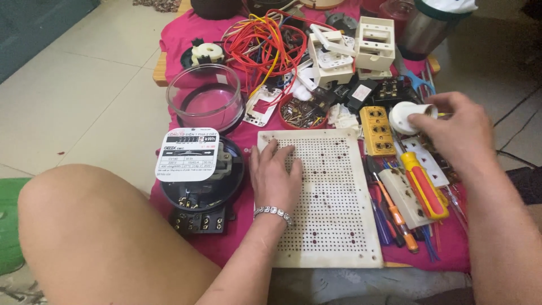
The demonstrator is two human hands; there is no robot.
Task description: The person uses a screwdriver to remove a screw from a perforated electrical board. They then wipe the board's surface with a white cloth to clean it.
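The left hand [275, 178] is lying flat and open, fingers spread, on the perforated white board [327, 226] at the near middle of a low table draped in a pink cloth [180, 39], while the right hand [458, 131] is closing its fingers around a white lamp socket [403, 117] just beyond the board's far right corner. The table is standing on a pale tiled floor [84, 90], with a tangle of red wires [262, 42] at the far side and an orange screwdriver [423, 185] lying right of the board.

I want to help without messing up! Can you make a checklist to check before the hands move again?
1. Left hand flat on the perforated board: ok.
2. Right hand gripping the white lamp holder: ok.
3. Board lying flat on the pink cloth: ok.
4. Red and yellow screwdriver beside the board: ok.
5. Board free of loose parts: ok.
6. Wires inside the lamp holder: cannot tell.
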